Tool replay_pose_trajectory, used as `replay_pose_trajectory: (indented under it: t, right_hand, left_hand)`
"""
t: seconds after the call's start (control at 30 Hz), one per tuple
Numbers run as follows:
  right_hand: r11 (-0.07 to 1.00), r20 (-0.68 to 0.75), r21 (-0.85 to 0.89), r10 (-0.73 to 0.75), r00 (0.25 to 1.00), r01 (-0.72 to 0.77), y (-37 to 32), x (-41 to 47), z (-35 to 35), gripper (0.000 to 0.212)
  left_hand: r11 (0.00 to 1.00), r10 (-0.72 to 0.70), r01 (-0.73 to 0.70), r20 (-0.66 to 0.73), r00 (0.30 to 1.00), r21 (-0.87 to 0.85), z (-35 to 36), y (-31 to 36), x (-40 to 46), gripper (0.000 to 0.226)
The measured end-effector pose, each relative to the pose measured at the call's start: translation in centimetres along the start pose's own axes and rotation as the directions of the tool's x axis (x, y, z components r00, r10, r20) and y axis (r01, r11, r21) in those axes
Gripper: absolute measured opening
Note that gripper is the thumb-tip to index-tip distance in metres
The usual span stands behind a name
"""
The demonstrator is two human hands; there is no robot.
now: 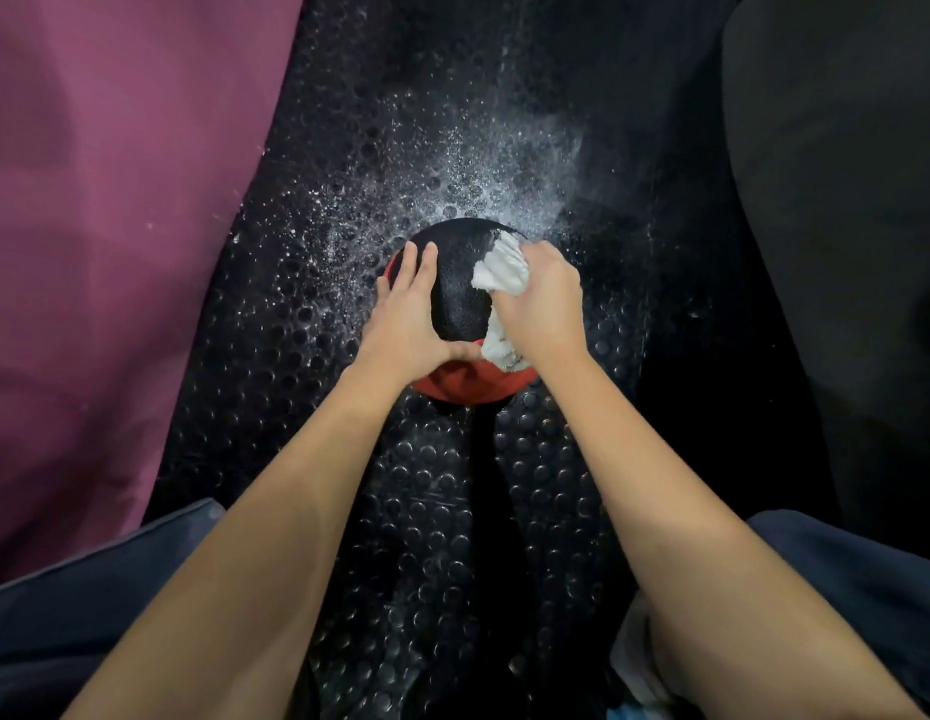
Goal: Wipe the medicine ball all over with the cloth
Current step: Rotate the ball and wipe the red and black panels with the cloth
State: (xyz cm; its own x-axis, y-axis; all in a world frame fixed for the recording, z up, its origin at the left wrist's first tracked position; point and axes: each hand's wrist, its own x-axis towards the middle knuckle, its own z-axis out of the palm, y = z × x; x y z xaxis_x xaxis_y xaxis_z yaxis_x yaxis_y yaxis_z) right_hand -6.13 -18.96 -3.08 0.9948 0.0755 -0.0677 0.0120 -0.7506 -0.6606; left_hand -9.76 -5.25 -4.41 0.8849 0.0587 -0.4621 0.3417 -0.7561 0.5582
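A black and red medicine ball (460, 293) rests on a black studded rubber floor. My left hand (410, 314) lies flat on the ball's left side, fingers spread, thumb along the near red part. My right hand (543, 304) is closed around a crumpled white cloth (501, 275) and presses it against the ball's right side. A lower fold of the cloth hangs below that hand near the red band.
White droplets or powder speckle the studded floor (452, 163) beyond the ball. A purple fabric surface (114, 226) rises at the left. A dark padded shape (842, 226) stands at the right. My knees in dark shorts (88, 615) frame the bottom.
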Motion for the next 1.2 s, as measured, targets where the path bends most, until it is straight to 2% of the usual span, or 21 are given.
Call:
replay_pose_trajectory:
  t: [0.17, 0.3, 0.4, 0.53, 0.73, 0.8, 0.93, 1.0, 1.1, 1.2]
  right_hand:
    - [0.988, 0.044, -0.076, -0.128, 0.991, 0.131, 1.8, -4.6, -0.1, 0.005]
    - [0.99, 0.001, -0.115, -0.078, 0.997, 0.077, 0.7, -0.7, -0.5, 0.009]
    - [0.998, -0.003, -0.053, -0.026, 1.0, 0.026, 0.4, -0.7, -0.4, 0.017]
    - [0.996, 0.048, -0.031, -0.086, 0.995, 0.087, 1.0, -3.7, -0.2, 0.015]
    - [0.984, 0.095, -0.172, -0.02, 0.995, 0.036, -1.5, 1.5, -1.0, 0.036]
    - [0.98, 0.111, -0.191, -0.028, 0.993, 0.049, -1.5, 0.2, -0.8, 0.028]
    - [0.946, 0.183, -0.236, -0.18, 0.967, 0.221, -1.0, -2.9, -1.0, 0.007]
    - [0.919, 0.167, -0.305, -0.206, 0.964, 0.249, -1.8, -0.8, -0.8, 0.007]
    - [0.919, 0.143, -0.342, -0.156, 0.977, 0.197, -2.5, 1.5, -0.5, 0.008]
    - [0.91, 0.159, -0.341, -0.191, 0.969, 0.236, -1.8, -1.1, -0.5, 0.007]
  left_hand:
    - [1.0, 0.004, -0.005, -0.024, 1.0, -0.029, 0.5, -0.1, -0.2, 0.134]
    - [1.0, 0.002, -0.003, -0.031, 1.0, -0.019, 0.9, 0.0, -0.4, 0.133]
    - [0.999, -0.012, 0.01, -0.029, 1.0, -0.035, 0.7, 0.0, 0.1, 0.134]
    - [0.998, -0.017, 0.016, -0.019, 1.0, -0.06, 0.4, -0.1, 0.3, 0.138]
    - [1.0, -0.015, 0.014, -0.016, 1.0, -0.018, 0.6, -0.1, -0.1, 0.14]
    - [0.999, -0.028, 0.027, -0.019, 0.999, -0.03, 0.6, -0.2, 0.1, 0.14]
    - [0.998, -0.012, 0.008, -0.062, 0.998, -0.057, 1.0, -0.1, -0.2, 0.134]
    - [0.999, -0.001, -0.002, -0.075, 0.997, -0.034, 1.4, 0.0, -0.3, 0.134]
    - [1.0, -0.006, 0.004, -0.091, 0.996, -0.018, 1.9, 0.2, -0.1, 0.137]
    - [0.999, 0.03, -0.034, -0.124, 0.992, -0.031, 2.1, 0.1, 0.3, 0.12]
